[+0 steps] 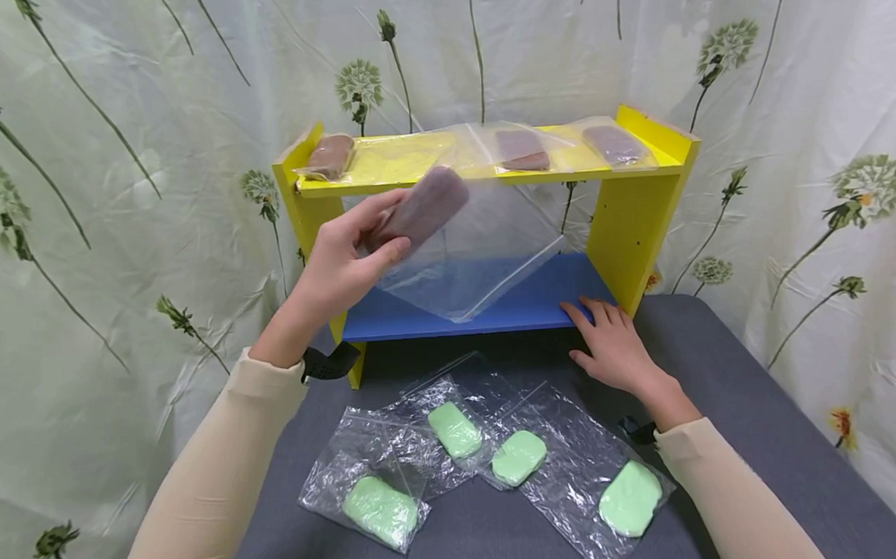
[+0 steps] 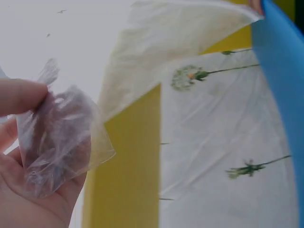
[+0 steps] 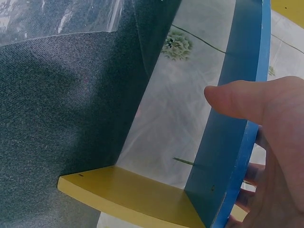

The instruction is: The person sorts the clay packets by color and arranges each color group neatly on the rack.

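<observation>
My left hand [image 1: 345, 259] grips a brownish-mauve block [image 1: 426, 209] inside a clear zip bag [image 1: 478, 270], between thumb and fingers. The bag hangs to the right, in front of the shelf unit. In the left wrist view the wrapped block [image 2: 59, 137] lies against the fingers. My right hand [image 1: 612, 343] holds the front edge of the blue lower shelf [image 1: 457, 317] near its right end, fingers over the top and thumb [image 3: 237, 99] below the board. On the yellow upper shelf [image 1: 398, 157] lie three bagged blocks: brown [image 1: 330, 157], brown [image 1: 522, 149] and mauve [image 1: 617, 147].
Several light green blocks in clear zip bags, among them one block [image 1: 381, 509] at the left and one [image 1: 630, 498] at the right, lie on the dark table [image 1: 497, 544] before the unit. A flower-print curtain [image 1: 148, 117] hangs behind. The unit's yellow side panel [image 1: 633, 230] stands near my right hand.
</observation>
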{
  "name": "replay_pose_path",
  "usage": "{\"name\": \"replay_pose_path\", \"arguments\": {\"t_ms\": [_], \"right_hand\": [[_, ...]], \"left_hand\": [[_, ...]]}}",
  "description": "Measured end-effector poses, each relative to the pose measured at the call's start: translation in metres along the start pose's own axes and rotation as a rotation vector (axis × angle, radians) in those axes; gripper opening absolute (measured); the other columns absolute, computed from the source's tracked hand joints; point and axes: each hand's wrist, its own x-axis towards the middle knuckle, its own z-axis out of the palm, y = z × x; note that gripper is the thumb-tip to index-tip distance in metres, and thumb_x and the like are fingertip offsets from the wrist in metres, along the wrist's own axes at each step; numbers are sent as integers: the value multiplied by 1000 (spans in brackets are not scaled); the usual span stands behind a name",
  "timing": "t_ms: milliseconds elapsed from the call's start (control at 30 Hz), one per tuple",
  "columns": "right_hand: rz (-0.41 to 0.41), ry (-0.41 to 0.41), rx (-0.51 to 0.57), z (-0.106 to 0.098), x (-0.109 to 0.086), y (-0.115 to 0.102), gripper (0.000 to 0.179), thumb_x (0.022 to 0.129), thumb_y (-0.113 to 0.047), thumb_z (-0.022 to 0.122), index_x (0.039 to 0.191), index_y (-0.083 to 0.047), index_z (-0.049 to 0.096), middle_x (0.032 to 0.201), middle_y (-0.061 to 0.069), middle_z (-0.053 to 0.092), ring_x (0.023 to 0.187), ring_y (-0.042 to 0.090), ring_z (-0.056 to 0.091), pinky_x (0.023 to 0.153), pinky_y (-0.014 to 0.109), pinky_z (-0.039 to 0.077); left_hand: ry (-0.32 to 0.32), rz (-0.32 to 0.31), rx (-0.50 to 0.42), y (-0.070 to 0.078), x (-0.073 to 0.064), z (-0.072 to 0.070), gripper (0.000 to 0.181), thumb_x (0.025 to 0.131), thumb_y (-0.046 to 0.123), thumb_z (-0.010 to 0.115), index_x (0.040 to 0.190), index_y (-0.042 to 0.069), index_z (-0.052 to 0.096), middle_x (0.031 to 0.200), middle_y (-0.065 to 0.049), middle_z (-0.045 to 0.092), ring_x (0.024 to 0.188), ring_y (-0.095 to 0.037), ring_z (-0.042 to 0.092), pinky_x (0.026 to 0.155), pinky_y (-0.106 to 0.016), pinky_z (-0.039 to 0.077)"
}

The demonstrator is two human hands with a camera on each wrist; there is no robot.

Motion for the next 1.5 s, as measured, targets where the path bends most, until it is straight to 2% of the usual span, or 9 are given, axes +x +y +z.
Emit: {"name": "replay_pose_path", "arguments": {"t_ms": [267,467,700,867,967,1100,1233,1400,1500], "right_hand": [[1,-7,-11,-1,1,-2,83,91,-29,75,159,-11,29,155,28,28,139,50,26,113,66,18],[-1,-10,-15,-1,1,-4,85,91,-30,75,159,-10,29,155,28,27,139,51,27,112,66,19],[-1,-15,-18,0,1,-2,86,91,-31,74,159,-10,27,155,28,26,139,51,26,112,67,19],[2,-13,-22,0,1,-2,87,90,-31,75,159,-9,27,156,29,26,139,51,26,112,67,18],[3,-17,-27,1,0,-3,87,90,-31,75,159,-9,27,156,29,26,139,51,25,112,67,18],[6,-18,-21,2,1,-4,87,90,-31,75,159,-10,27,156,28,25,140,51,25,113,67,17],[14,-26,-22,2,1,-5,88,90,-32,75,159,-10,25,157,28,25,140,51,25,113,67,16],[23,-26,-31,3,1,-6,89,90,-33,75,159,-10,25,157,28,24,140,50,25,113,66,16],[28,-25,-32,3,1,-6,89,89,-32,76,159,-10,26,156,28,25,140,50,25,113,66,16]], "left_hand": [[113,-26,-17,18,37,-12,56,94,7,71,146,19,56,111,-12,70,85,-21,65,73,-27,52],[185,-79,-26,18,68,-15,55,94,10,71,146,20,55,113,-14,71,89,-21,67,75,-29,53],[339,-265,-103,21,96,-11,53,95,10,70,144,26,57,113,-17,67,98,-24,65,81,-32,57],[412,-396,-68,16,116,-5,50,97,15,69,142,33,58,113,-14,63,96,-22,62,77,-31,58],[408,-449,44,10,122,-1,41,99,18,65,139,27,62,122,-9,64,101,-18,61,82,-27,56],[361,-462,293,1,124,5,33,101,23,57,132,17,69,128,-1,67,104,-14,61,87,-22,50],[322,-437,495,-4,122,9,35,102,23,52,130,17,70,122,0,69,96,-15,61,75,-24,46],[284,-424,578,-5,121,9,32,101,21,46,115,17,75,96,-1,67,74,-18,52,61,-26,33],[225,-459,576,-7,120,10,34,101,23,43,113,18,75,93,0,67,71,-19,50,60,-27,33]]}}
